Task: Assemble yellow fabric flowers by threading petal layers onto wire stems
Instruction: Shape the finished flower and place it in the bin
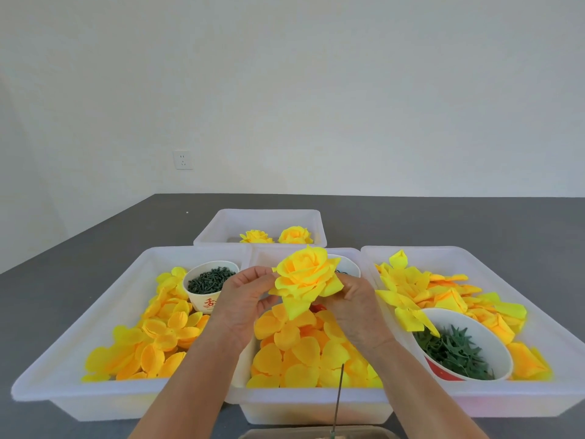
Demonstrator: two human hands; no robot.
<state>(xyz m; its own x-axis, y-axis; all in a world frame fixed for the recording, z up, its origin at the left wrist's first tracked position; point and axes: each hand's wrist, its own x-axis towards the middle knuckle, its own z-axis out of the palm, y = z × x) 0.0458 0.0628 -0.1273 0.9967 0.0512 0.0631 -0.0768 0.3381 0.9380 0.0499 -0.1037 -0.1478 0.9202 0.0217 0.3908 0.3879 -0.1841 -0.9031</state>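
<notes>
A layered yellow fabric rose (305, 277) is held up over the middle tray (311, 403) of loose yellow petals. My left hand (242, 307) pinches its left petal edge between thumb and fingers. My right hand (354, 307) grips its right side and underside. A thin dark wire stem (338, 400) stands upright near the front edge, rising from a brown holder (316, 435). Whether the rose sits on a stem is hidden by the hands.
Left tray (79, 369) holds yellow petals and a cup of dark green pieces (210, 282). Right tray (538, 384) holds petals and a bowl of green sepals (456, 351). A far tray (221, 226) contains two finished roses (275, 237). All rest on a grey table (443, 223).
</notes>
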